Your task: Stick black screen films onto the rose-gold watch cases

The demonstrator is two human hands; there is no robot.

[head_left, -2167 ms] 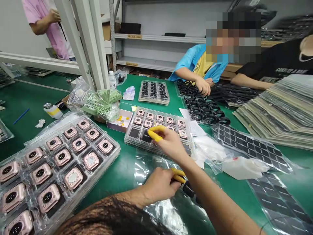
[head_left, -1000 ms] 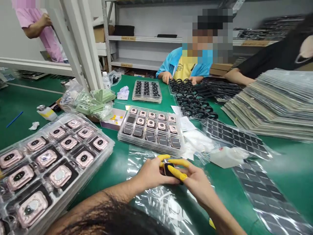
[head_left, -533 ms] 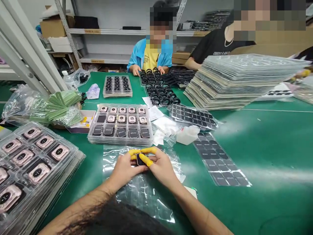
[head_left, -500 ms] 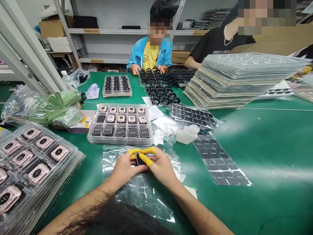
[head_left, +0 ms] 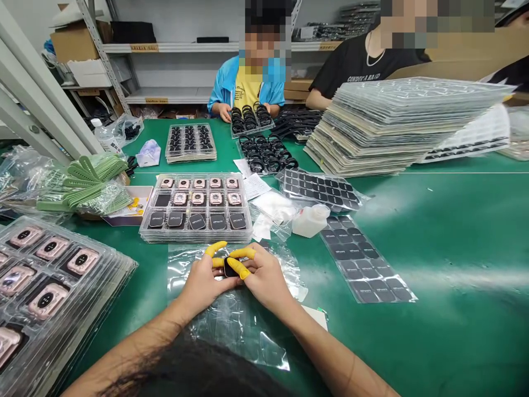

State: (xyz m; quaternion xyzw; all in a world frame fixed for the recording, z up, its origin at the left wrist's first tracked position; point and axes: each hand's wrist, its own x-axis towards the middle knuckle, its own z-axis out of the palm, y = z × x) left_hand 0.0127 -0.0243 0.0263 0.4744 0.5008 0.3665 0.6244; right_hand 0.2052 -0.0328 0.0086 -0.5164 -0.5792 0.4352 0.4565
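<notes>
Left hand [head_left: 202,280] pinches a black-faced watch [head_left: 228,269], one finger raised; right hand [head_left: 265,275] pinches it too.

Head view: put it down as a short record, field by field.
Held: small watch
Left hand: gripping it from the left
Right hand: gripping it from the right
Finger covers: yellow, on both hands
Underneath: clear plastic sheet
Beyond: tray of watches
Left: another tray of watches, stacked
Right: white bottle, sheet of black squares
Far side: person in blue jacket
</notes>
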